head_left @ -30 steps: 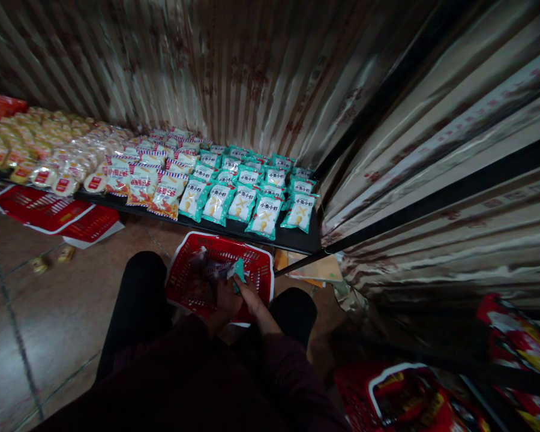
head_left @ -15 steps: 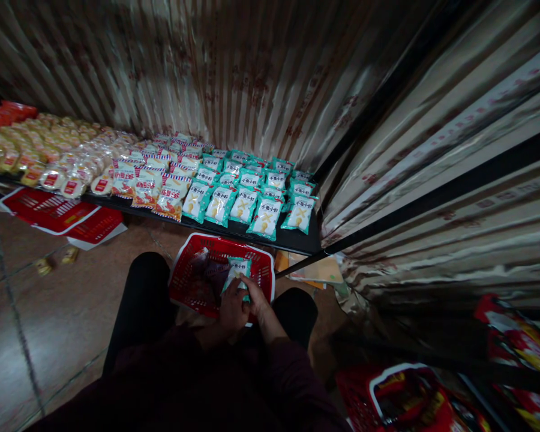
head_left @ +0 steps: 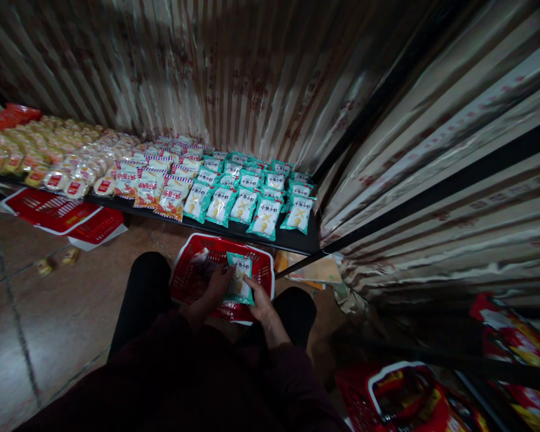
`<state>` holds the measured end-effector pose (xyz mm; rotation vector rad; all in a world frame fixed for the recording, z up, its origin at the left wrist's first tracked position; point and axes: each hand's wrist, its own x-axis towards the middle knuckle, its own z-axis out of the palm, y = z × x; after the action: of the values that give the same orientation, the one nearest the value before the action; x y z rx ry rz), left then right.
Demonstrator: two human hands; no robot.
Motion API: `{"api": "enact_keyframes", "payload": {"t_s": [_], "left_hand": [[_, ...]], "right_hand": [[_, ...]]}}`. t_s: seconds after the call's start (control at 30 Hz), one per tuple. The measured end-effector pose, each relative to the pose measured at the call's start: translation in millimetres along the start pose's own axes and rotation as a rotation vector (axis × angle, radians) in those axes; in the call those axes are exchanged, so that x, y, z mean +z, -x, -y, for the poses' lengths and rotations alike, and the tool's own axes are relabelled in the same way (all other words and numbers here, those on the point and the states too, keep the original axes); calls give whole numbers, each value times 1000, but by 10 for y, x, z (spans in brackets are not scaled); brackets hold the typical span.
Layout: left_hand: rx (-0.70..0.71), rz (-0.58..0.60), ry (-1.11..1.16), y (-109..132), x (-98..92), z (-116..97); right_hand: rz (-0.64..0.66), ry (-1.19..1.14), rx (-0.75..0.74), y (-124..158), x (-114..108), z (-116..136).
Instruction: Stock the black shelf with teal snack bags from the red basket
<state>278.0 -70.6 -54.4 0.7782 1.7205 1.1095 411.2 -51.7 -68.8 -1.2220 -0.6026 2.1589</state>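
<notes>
Over a red plastic basket between my knees, I hold a teal and white snack bag with its printed front facing up. My left hand grips the bag's left edge, and my right hand pinches its right edge, thumb on the front. Beneath the hands the basket contains some dim, purplish packets that I cannot make out clearly. Just beyond the basket, similar teal snack bags stand in rows on a low black shelf.
Left along the shelf are orange-and-white snack bags and round wrapped cakes. Another red basket is under the shelf; two small yellow packets lie on the floor. A black bar slants at right, above a basket with a white handle.
My left hand has shifted left, from on top of the bag to its left edge. More of the bag's front now shows, and it lies flatter between both hands.
</notes>
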Motion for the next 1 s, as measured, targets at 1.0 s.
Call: {"api": "enact_keyframes", "payload": {"t_s": [1.0], "left_hand": [[-81, 56, 250, -43, -77, -146]], "right_hand": [[-281, 152, -236, -96, 72, 161]]}}
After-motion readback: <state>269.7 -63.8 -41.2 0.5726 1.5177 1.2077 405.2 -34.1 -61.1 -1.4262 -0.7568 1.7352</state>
